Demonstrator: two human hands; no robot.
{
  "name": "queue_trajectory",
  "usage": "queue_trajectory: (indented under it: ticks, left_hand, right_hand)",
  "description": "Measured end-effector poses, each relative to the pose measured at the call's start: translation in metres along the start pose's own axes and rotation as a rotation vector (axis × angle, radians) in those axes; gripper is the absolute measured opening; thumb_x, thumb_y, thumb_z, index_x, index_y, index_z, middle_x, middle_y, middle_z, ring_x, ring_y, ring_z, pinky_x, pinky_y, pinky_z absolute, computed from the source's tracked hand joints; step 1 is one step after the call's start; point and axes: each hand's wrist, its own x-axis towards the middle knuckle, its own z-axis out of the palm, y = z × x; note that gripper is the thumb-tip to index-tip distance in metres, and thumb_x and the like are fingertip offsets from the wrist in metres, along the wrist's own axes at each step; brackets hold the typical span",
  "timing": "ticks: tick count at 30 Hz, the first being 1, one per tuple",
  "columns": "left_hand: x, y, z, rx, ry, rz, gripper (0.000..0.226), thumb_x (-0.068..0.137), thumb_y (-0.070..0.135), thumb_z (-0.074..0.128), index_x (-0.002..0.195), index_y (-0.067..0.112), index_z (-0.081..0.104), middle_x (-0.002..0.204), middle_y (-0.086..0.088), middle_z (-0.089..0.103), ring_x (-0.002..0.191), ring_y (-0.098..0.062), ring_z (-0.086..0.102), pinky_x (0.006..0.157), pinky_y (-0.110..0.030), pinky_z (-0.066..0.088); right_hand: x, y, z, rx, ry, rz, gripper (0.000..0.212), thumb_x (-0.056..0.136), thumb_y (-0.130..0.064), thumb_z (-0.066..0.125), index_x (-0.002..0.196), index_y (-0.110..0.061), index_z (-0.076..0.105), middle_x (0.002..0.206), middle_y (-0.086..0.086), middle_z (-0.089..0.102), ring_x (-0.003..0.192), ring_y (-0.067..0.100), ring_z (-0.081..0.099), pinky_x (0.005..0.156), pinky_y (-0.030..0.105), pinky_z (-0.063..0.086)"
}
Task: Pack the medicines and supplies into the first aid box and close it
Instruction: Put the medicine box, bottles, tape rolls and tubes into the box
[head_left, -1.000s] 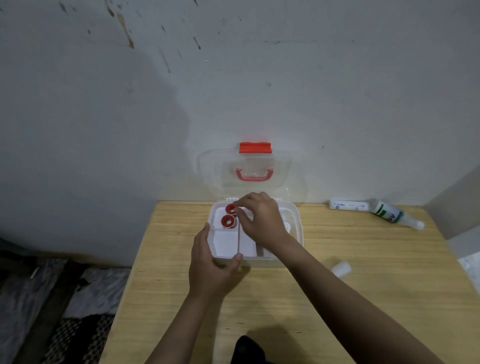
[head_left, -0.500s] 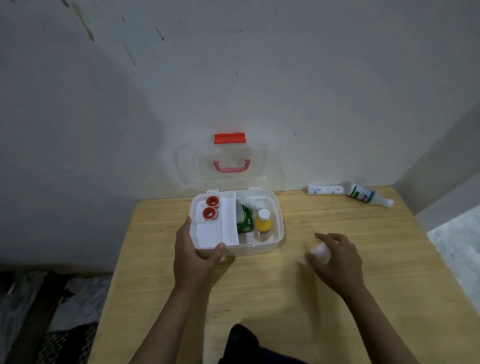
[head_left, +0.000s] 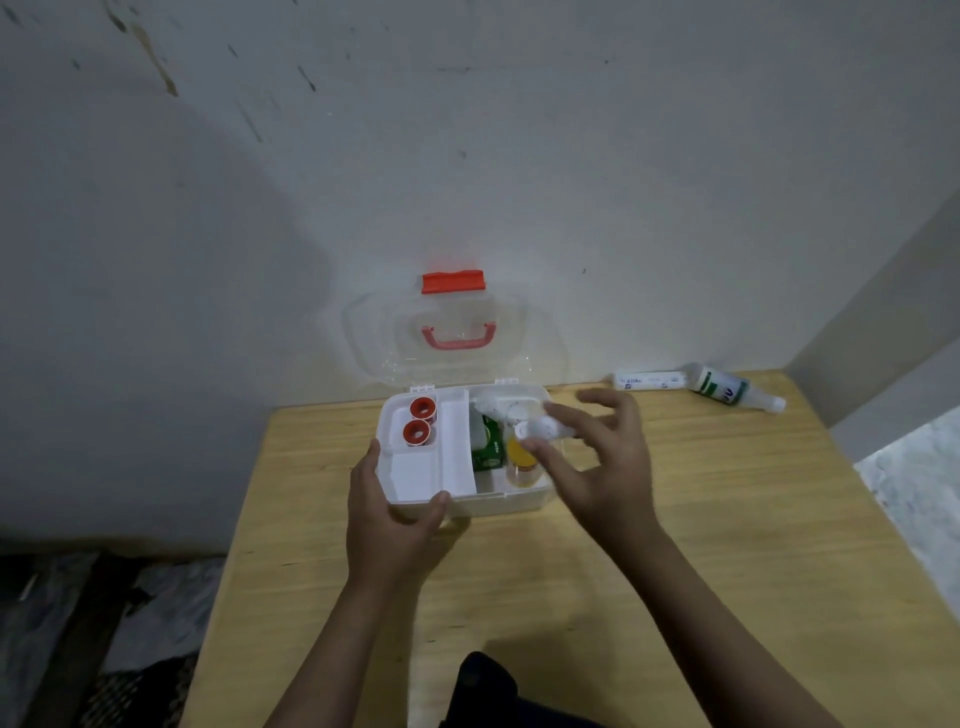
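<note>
My right hand pinches the small white bottle; I should lower it upright beside the yellow bottle while my left hand grips the box

Left hand grips the open box; right hand pinches a small white bottle above it.

right hand is motion-blurred; the small white container it pinches is smeared, shape and label unreadable. It covers the first aid box right wall and part of the yellow bottle. Print on green box, far tube and bottle: too small. Both forearms cut by bottom edge.
</note>
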Motion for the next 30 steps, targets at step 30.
queue_trajectory:
  ticks: [30]
  left_hand:
    - [-0.001,0.000,0.001,-0.055,0.011,-0.037,0.101,0.054,0.052,0.077,0.141,0.031,0.030,0.132,0.013,0.043,0.121,-0.008,0.046,0.088,-0.020,0.044]
  right_hand:
    - [0.080,0.124,0.019,-0.450,-0.150,0.292,0.025,0.087,-0.007,0.053,0.109,-0.005,0.064,0.108,0.018,0.061,0.097,0.035,0.058,0.073,0.036,0.047]
